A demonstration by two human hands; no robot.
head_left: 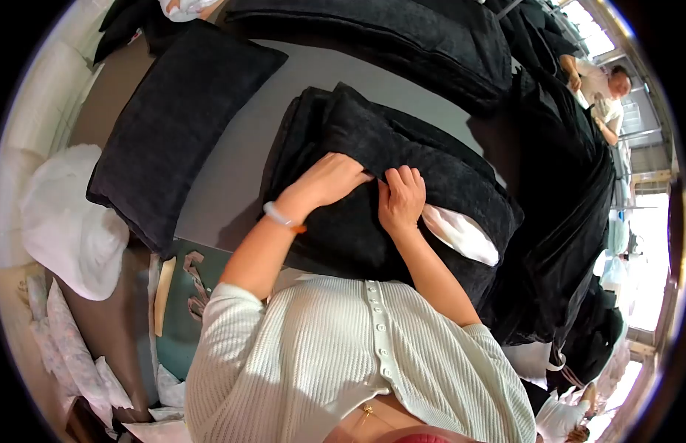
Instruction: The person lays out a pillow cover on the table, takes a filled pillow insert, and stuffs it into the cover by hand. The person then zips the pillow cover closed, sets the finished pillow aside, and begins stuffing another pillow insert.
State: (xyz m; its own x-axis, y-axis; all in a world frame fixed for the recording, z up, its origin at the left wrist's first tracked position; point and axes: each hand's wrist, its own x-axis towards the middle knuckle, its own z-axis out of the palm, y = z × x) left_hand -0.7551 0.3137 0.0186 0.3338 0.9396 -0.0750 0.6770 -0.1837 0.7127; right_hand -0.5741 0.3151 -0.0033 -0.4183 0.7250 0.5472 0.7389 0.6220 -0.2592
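Observation:
A black, soft-pile cushion cover (446,184) lies in front of me on a stack of similar black fabric. White filling (461,233) shows through a long gap in the cover's near right side. My left hand (332,179), with a pale bracelet at the wrist, is closed on the edge of the cover left of the gap. Close beside it, my right hand (403,198) has its fingers curled round the same edge, near the gap's left end. The fingertips of both hands are partly hidden by the fabric.
A black cushion (184,125) lies to the left on the grey table (247,140). More black cushions (387,29) are stacked at the back. Black cloth (557,207) hangs in a heap at right. A white bundle (73,221) sits far left. Another person (601,96) stands at upper right.

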